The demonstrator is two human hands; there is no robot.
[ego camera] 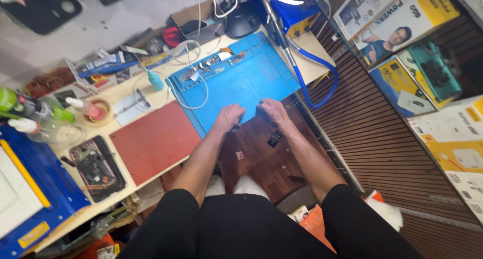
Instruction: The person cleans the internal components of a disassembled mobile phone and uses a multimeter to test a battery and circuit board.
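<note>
Both hands are seen at the near edge of a blue silicone work mat that lies on a pale workbench. The left hand is curled, knuckles up, with its fingers drawn in over the mat's near edge; whether anything is pinched there cannot be told. The right hand is set just beside it, to the right, fingers bent down onto the same edge, and its grip is likewise not made out. The two hands are close together but apart.

On the far part of the mat small metal parts are scattered, and a white cable is looped across its left side. A red mat lies just left of the blue one. Further left an opened phone is laid on the bench. A small teal-capped bottle stands beyond the red mat. A blue hose hangs off the right end of the bench.
</note>
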